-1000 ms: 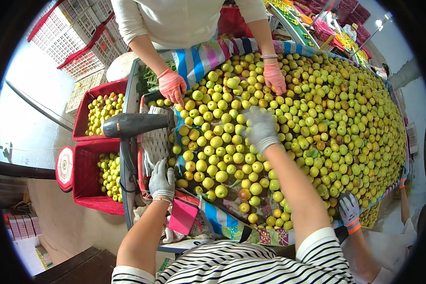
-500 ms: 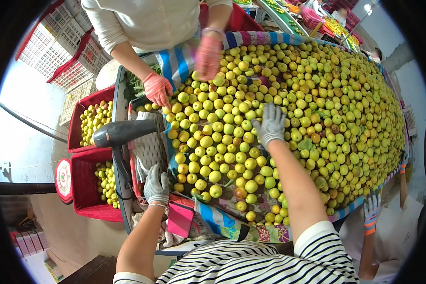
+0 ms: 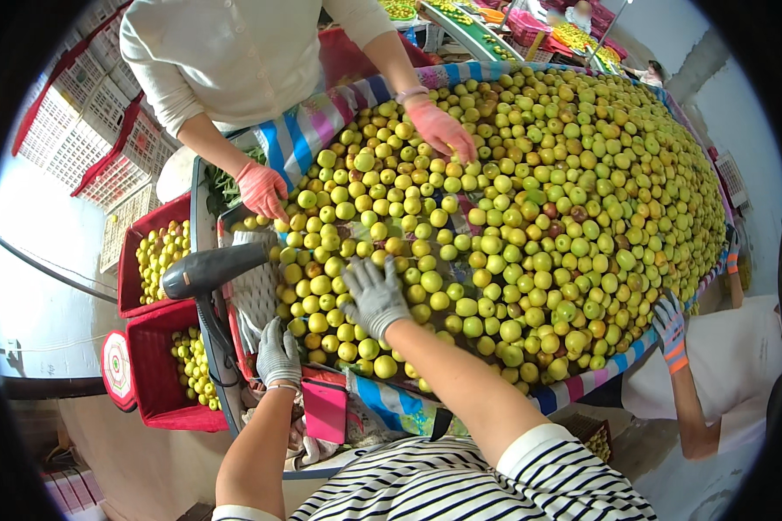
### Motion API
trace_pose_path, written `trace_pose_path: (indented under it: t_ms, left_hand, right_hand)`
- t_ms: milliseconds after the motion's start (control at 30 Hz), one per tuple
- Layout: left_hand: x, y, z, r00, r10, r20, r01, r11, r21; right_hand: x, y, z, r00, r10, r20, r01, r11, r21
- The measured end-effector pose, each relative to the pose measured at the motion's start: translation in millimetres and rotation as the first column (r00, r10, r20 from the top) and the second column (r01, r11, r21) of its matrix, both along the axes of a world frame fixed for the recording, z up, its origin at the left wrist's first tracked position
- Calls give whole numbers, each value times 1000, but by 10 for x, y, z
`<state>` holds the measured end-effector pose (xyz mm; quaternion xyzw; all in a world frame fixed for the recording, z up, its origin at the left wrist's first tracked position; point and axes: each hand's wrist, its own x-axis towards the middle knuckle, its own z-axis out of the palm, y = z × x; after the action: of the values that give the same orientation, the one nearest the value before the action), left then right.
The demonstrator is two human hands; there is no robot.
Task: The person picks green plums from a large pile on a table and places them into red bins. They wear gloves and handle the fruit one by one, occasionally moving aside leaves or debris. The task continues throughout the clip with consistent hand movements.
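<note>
A wide heap of small round green-yellow fruit (image 3: pixel 565 234), some with brown patches, looking like jujubes, covers the cloth-lined table. My right hand (image 3: pixel 376 297), in a grey glove, lies on the fruit near the left end with its fingers spread; nothing is gripped in it. My left hand (image 3: pixel 278 354), gloved likewise, rests by the white woven chute (image 3: pixel 254 295) at the table's left edge, fingers stretched out. Fruit lies just right of its fingertips. A black hair-dryer-shaped blower (image 3: pixel 213 271) points over the chute, beyond my left hand.
Across the table, a person's pink-gloved hands (image 3: pixel 262 191) touch the fruit. Another person's grey-and-orange glove (image 3: pixel 671 332) is at the right edge. Red-lined crates (image 3: pixel 143 369) holding fruit stand at left. A pink flat case (image 3: pixel 325 412) lies in front, near a striped cloth rim (image 3: pixel 382 395).
My right hand has swept left across the heap, and fruit has gathered toward the chute. My left hand stays about where it was. The person opposite has moved one hand rightward onto the fruit.
</note>
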<state>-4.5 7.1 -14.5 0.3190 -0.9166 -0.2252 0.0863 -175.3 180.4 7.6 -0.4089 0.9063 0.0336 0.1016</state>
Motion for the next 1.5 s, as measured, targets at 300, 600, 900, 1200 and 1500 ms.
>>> trace_pose_path:
  t_ms: [300,600,900,1200,1500]
  left_hand:
    - [33,-47,-67,1000,-24,-10,24,1000,-6]
    - [48,-57,-7,999,16,39,-16,1000,12]
    - [39,-55,-106,997,-13,-70,13,1000,-6]
    - [153,-63,-205,997,27,-75,-25,999,21]
    - [55,-66,-89,999,30,-32,-29,999,12]
  right_hand:
    - [822,422,-81,963,254,94,-217,932,-290]
    - [-162,1741,336,891,-397,221,454,749,-483]
    - [-218,1709,-37,939,-327,-107,277,903,-327]
    - [-222,1351,-284,914,-393,99,405,890,-207]
    - [-318,1297,39,851,-424,309,511,806,-300]
